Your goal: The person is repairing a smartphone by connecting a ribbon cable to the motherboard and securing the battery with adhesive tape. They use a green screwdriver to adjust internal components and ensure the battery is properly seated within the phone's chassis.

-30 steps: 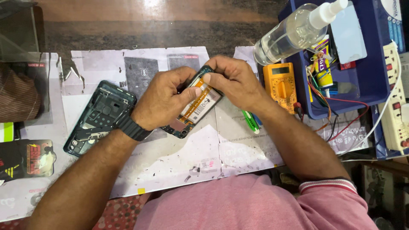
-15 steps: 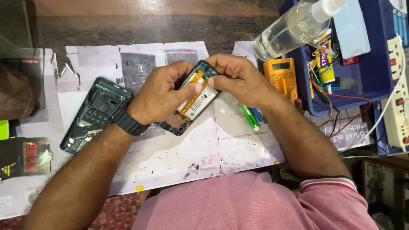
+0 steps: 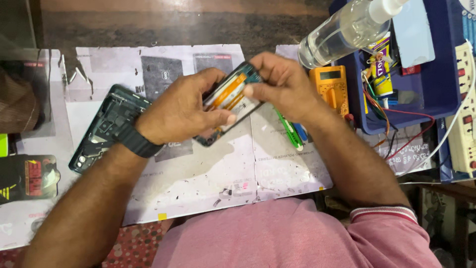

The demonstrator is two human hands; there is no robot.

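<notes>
A: Where's the opened phone [image 3: 229, 103] right now?

B: Off the desk [image 3: 198, 178], held up between both hands over the paper sheets [image 3: 277, 168]. Internals face the camera, orange and white battery visible.

A: Grip?

B: Left hand [image 3: 181, 111] closed around the lower end and side, thumb along the edge. Right hand [image 3: 282, 84] closed on the upper end, fingertips pinching at the top corner and pressing near the battery edge.

A: Orientation?

B: Long axis runs diagonal, low near the left hand, high toward the right hand. Tilted, not flat. Right hand is nearer the top end, left carries most of the body.

A: What's around?

B: Dark green back frame [image 3: 106, 126] lies on the paper just left of the left wrist, apart from the phone. Green tool [image 3: 289, 133] lies under the right forearm. Yellow multimeter [image 3: 331, 87] just right of the right hand, clear spray bottle [image 3: 347, 30] above it on the blue tray [image 3: 441, 99].
</notes>
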